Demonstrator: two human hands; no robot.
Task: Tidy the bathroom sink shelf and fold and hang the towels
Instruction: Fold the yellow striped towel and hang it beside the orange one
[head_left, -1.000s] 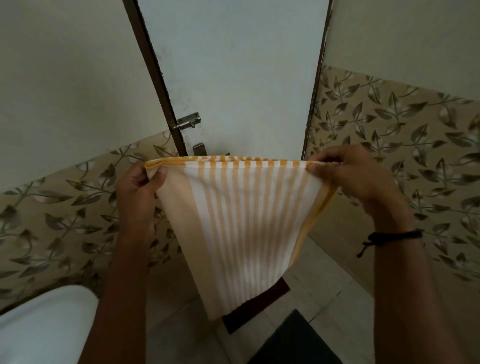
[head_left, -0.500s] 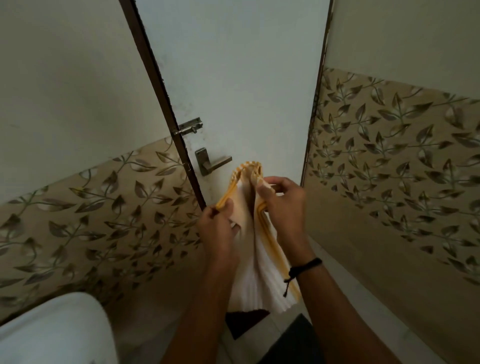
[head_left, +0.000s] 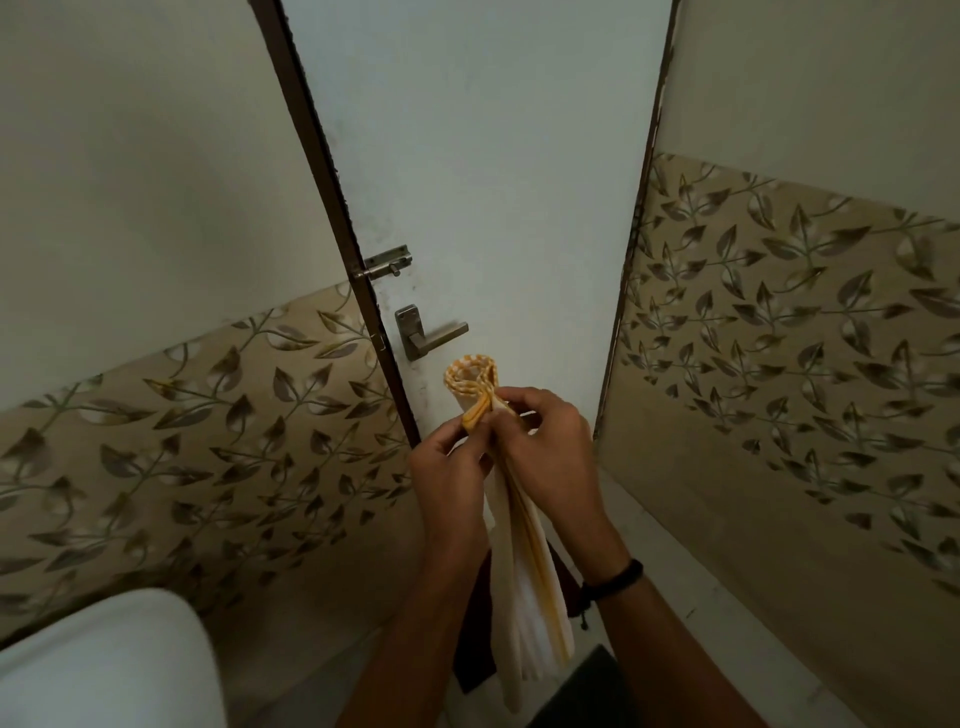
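Between both hands (head_left: 506, 449): folded towel (head_left: 524, 571) pinched, hanging down.

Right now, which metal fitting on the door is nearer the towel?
The lever handle, just above the looped top of the yellow-striped towel; the slide bolt sits higher up.

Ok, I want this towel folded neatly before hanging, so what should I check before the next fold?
1. Both hands grip: left hand and right hand pinch the striped towel near its top: ok.
2. Top corners matched: hidden in the grip, cannot tell.
3. Layers flat: top edge bulges in a loop: not ok.
4. Towel free of the door handle: ok.
5. Lower end off the floor: cannot tell.
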